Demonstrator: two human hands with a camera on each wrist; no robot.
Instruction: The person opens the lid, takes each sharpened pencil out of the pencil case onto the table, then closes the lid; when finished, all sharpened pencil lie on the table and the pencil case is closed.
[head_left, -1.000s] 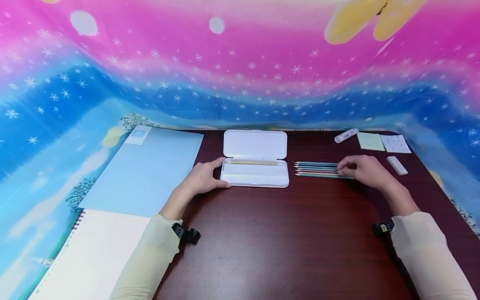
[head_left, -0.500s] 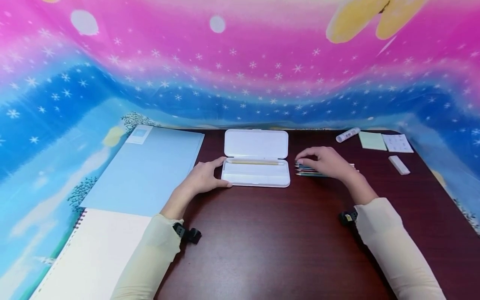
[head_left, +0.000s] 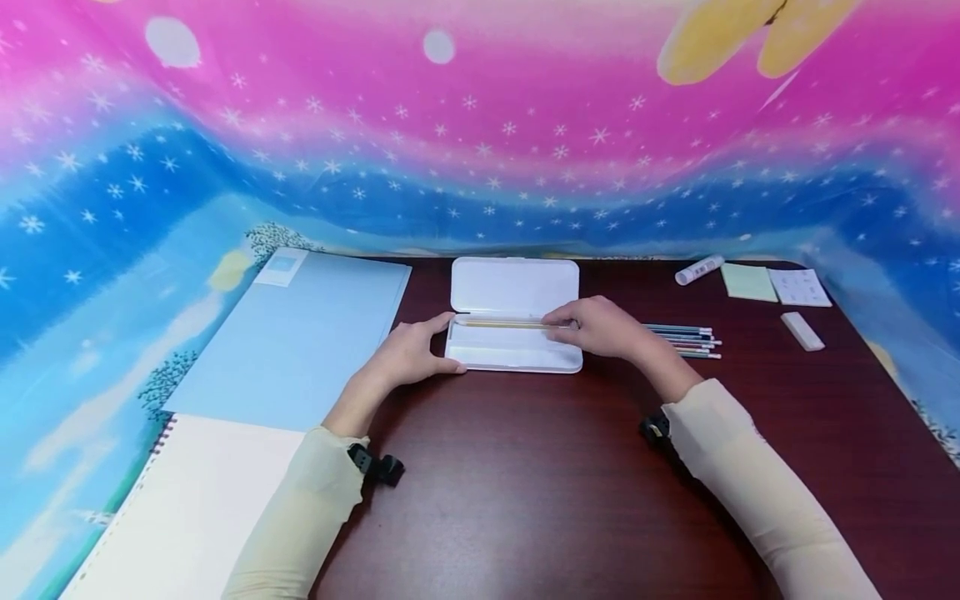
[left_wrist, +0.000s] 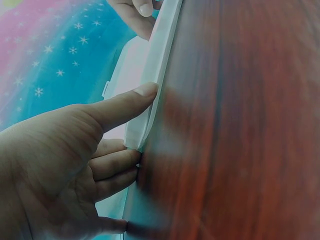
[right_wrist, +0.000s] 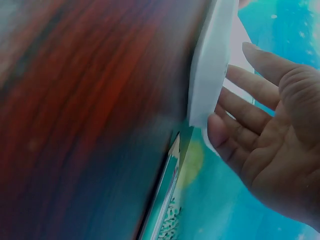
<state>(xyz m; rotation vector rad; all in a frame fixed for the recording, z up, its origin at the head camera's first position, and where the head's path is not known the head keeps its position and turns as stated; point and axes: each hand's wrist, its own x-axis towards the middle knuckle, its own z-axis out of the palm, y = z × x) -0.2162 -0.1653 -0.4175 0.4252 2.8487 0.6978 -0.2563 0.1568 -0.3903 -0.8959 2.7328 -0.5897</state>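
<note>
An open white pencil case (head_left: 513,359) lies on the table, its lid (head_left: 514,284) tipped back. Inside, along the hinge side, is a yellow pencil (head_left: 498,324). My left hand (head_left: 408,354) holds the case's left end, thumb against the front wall and fingers round the end, as the left wrist view shows. Over the case's right end reaches my right hand (head_left: 603,327), thumb and fingers apart, fingertips by the yellow pencil's right end. In the right wrist view nothing shows between them; some fingertips are hidden behind the case wall. Several pencils (head_left: 682,341) lie in a row, partly under my right forearm.
A blue folder (head_left: 300,333) lies at the left, above a spiral notebook (head_left: 195,500) with white pages. At the back right are a glue stick (head_left: 700,270), a green sticky note pad (head_left: 750,282), a white printed pad (head_left: 800,287) and a white eraser (head_left: 802,331).
My right hand has moved left, from the right ends of the pencil row across to the pencil case. My left hand has stayed on the case.
</note>
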